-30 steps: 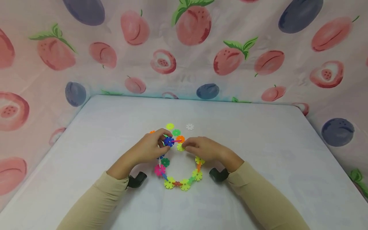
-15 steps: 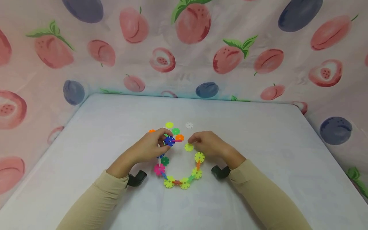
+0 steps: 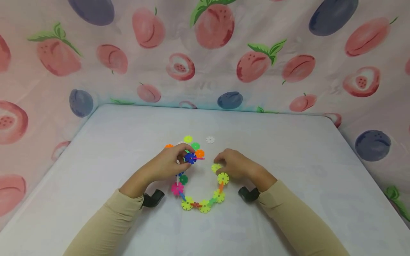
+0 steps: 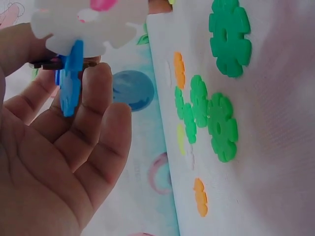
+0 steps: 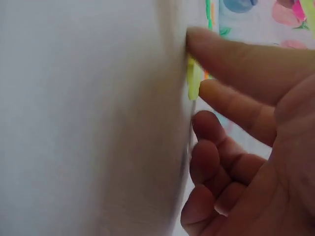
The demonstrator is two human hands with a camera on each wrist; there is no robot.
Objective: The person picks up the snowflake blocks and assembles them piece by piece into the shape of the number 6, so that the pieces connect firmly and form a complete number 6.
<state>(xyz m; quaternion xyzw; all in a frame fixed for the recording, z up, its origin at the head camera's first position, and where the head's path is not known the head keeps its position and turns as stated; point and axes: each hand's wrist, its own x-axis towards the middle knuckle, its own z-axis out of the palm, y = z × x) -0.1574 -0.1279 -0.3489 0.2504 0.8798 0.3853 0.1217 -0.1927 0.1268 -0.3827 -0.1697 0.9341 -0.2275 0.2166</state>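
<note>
**Two ends of a toy chain, not yet joined**

Left to right. The left hand (image 3: 168, 164) is pinching the blue disc (image 3: 190, 158) at one end of the chain (image 3: 195, 204), fingers curled around it; the left wrist view is showing a white disc (image 4: 88, 22) slotted onto the same end. The chain is lying on the table (image 3: 288, 149) in a U between the two wrists. Beyond the blue disc, loose discs in orange (image 3: 199, 153), green (image 3: 195, 145), yellow (image 3: 188, 139) and white (image 3: 210, 139) are sitting close together. The right hand (image 3: 235, 165) is pressing a pale yellow disc (image 3: 216, 166) with its fingertips (image 5: 197, 39), just beside the chain's other end, a yellow disc (image 3: 223, 178).

Risks, as judgements: the pale disc is lying flat, so it is likely to slide rather than lift; tugging the held end could pull slotted joints apart; a sweeping finger could scatter the loose discs nearby.
</note>
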